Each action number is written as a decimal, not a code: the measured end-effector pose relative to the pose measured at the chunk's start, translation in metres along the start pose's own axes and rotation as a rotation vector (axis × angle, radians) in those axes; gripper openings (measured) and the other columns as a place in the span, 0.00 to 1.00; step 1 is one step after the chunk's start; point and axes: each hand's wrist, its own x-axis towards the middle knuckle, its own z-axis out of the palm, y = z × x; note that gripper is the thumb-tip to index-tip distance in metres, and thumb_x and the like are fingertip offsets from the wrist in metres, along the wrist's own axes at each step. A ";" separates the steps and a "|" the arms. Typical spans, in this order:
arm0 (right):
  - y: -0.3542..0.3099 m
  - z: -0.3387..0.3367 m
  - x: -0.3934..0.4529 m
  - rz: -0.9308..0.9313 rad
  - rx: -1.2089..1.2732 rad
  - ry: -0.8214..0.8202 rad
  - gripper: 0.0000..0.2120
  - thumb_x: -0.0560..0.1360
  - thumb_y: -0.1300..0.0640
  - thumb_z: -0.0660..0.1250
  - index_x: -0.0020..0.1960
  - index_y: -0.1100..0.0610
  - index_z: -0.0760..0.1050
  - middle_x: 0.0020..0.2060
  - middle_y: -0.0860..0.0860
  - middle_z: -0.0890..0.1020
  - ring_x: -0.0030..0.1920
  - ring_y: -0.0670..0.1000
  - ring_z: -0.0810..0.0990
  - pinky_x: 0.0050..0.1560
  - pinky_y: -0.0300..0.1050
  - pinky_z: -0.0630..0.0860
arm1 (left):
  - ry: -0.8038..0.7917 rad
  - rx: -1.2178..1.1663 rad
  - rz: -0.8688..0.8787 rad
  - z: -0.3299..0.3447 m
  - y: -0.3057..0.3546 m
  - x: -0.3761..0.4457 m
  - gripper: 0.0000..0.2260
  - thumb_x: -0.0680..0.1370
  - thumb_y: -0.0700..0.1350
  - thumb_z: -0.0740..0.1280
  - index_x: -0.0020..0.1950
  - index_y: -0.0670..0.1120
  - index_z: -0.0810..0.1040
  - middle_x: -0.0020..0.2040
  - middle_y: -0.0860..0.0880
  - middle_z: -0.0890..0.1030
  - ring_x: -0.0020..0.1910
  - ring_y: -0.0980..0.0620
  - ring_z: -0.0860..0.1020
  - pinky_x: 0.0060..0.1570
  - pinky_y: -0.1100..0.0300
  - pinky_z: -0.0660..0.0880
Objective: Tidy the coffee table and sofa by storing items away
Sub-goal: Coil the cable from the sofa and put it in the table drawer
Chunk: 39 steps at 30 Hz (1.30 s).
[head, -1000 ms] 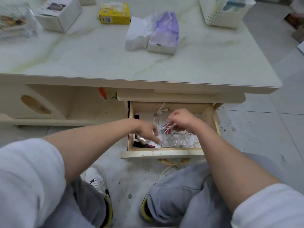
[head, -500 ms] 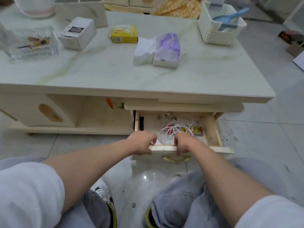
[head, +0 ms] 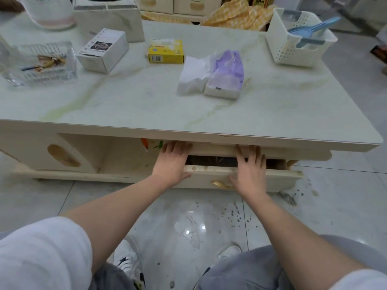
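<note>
The coffee table's cream drawer (head: 278, 178) under the marble top (head: 146, 105) stands nearly closed, only a dark gap showing above its front. My left hand (head: 172, 162) presses flat on the drawer front's left end, fingers straight and reaching up over the gap. My right hand (head: 250, 170) presses flat near the middle, just above the brass handle (head: 219, 184). The drawer's contents are hidden. On the top lie a purple tissue pack (head: 227, 74), a yellow box (head: 166, 51) and a white carton (head: 103, 50).
A white perforated basket (head: 293, 47) with a blue scoop stands at the back right. A clear glass dish (head: 37, 63) sits at the left, a tissue box holder (head: 111, 17) behind the carton. An open shelf (head: 121, 155) lies left of the drawer. My knees and shoes are below.
My hands left the cables inside the drawer, moved to its front edge, then flattened against it. The drawer slid in from wide open to nearly closed, hiding the cables.
</note>
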 end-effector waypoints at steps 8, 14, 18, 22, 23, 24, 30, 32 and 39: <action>-0.006 0.031 0.025 0.102 0.107 0.146 0.31 0.65 0.49 0.78 0.65 0.51 0.74 0.58 0.64 0.74 0.56 0.65 0.73 0.58 0.59 0.71 | 0.122 0.024 -0.063 0.016 -0.003 0.020 0.34 0.65 0.56 0.79 0.68 0.50 0.74 0.61 0.44 0.78 0.59 0.37 0.75 0.58 0.46 0.70; -0.018 0.037 0.042 0.187 0.014 0.218 0.23 0.69 0.52 0.75 0.59 0.57 0.71 0.49 0.64 0.75 0.49 0.64 0.74 0.54 0.59 0.72 | 0.197 0.067 -0.119 0.028 -0.001 0.029 0.30 0.60 0.39 0.78 0.61 0.49 0.78 0.55 0.42 0.80 0.54 0.36 0.76 0.56 0.45 0.71; -0.022 0.032 0.043 0.155 -0.033 0.069 0.27 0.69 0.52 0.74 0.63 0.61 0.70 0.52 0.66 0.74 0.52 0.65 0.73 0.60 0.60 0.71 | 0.098 0.081 -0.133 0.008 0.006 0.029 0.31 0.65 0.36 0.74 0.68 0.49 0.74 0.60 0.43 0.79 0.59 0.37 0.76 0.59 0.46 0.70; -0.021 -0.026 0.043 0.033 0.026 -0.389 0.44 0.71 0.34 0.68 0.75 0.62 0.61 0.69 0.65 0.68 0.67 0.65 0.69 0.67 0.55 0.68 | -0.299 0.029 -0.112 -0.047 0.020 0.036 0.10 0.76 0.42 0.63 0.57 0.44 0.76 0.56 0.44 0.80 0.50 0.43 0.78 0.45 0.54 0.73; -0.020 -0.049 0.042 -0.010 0.057 -0.526 0.44 0.72 0.33 0.66 0.76 0.61 0.61 0.71 0.63 0.68 0.69 0.63 0.69 0.67 0.52 0.69 | -0.405 0.032 -0.082 -0.062 0.023 0.032 0.09 0.77 0.46 0.63 0.54 0.44 0.76 0.56 0.45 0.81 0.49 0.44 0.78 0.44 0.54 0.74; -0.019 -0.069 0.040 -0.052 0.097 -0.639 0.40 0.74 0.35 0.66 0.75 0.61 0.64 0.71 0.61 0.70 0.69 0.61 0.71 0.67 0.49 0.70 | -0.495 0.005 -0.052 -0.076 0.026 0.027 0.12 0.77 0.49 0.63 0.56 0.44 0.77 0.59 0.45 0.81 0.52 0.44 0.78 0.47 0.53 0.76; -0.021 -0.150 0.025 -0.114 0.793 -0.727 0.13 0.80 0.52 0.66 0.50 0.63 0.79 0.37 0.57 0.85 0.41 0.56 0.84 0.48 0.50 0.80 | -0.296 -0.292 0.044 -0.147 0.010 -0.026 0.17 0.78 0.56 0.64 0.65 0.53 0.77 0.61 0.52 0.81 0.60 0.49 0.79 0.60 0.54 0.75; -0.028 -0.174 0.031 -0.109 0.900 -0.479 0.13 0.79 0.52 0.67 0.47 0.63 0.80 0.32 0.57 0.84 0.41 0.58 0.85 0.48 0.51 0.81 | -0.215 -0.338 0.000 -0.168 -0.013 -0.035 0.15 0.77 0.55 0.65 0.61 0.53 0.79 0.57 0.53 0.83 0.56 0.51 0.80 0.59 0.54 0.76; -0.058 -0.196 0.102 -0.035 0.719 0.106 0.26 0.70 0.38 0.69 0.65 0.49 0.74 0.67 0.57 0.71 0.68 0.58 0.70 0.65 0.49 0.69 | 0.019 -0.467 -0.235 -0.223 -0.097 0.005 0.14 0.77 0.53 0.66 0.61 0.52 0.79 0.56 0.51 0.81 0.54 0.51 0.79 0.57 0.53 0.77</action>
